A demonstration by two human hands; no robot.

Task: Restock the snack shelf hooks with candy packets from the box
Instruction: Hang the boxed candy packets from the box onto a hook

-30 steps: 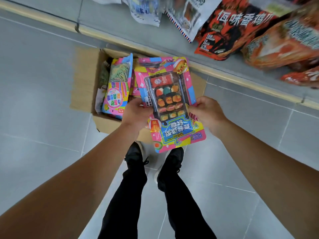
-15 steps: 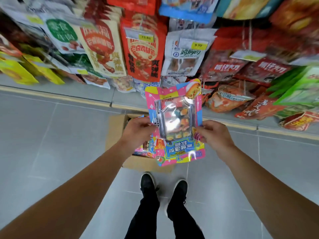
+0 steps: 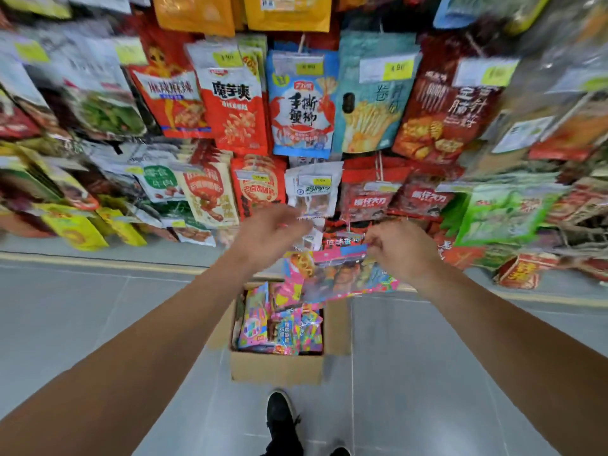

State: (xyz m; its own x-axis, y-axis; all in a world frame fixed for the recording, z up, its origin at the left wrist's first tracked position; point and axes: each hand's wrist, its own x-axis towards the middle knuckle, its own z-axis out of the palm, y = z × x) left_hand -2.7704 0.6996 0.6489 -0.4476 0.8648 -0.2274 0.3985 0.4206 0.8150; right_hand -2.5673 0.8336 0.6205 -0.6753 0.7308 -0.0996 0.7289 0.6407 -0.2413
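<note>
The pink candy packet (image 3: 339, 274) hangs tilted above the open box (image 3: 276, 366), its top edge pinched by the right hand (image 3: 399, 250). The left hand (image 3: 269, 233) reaches toward the hanging snack packets (image 3: 311, 192), fingers blurred, grip unclear. Best to find the hook first, then thread the packet's hole squarely
</note>
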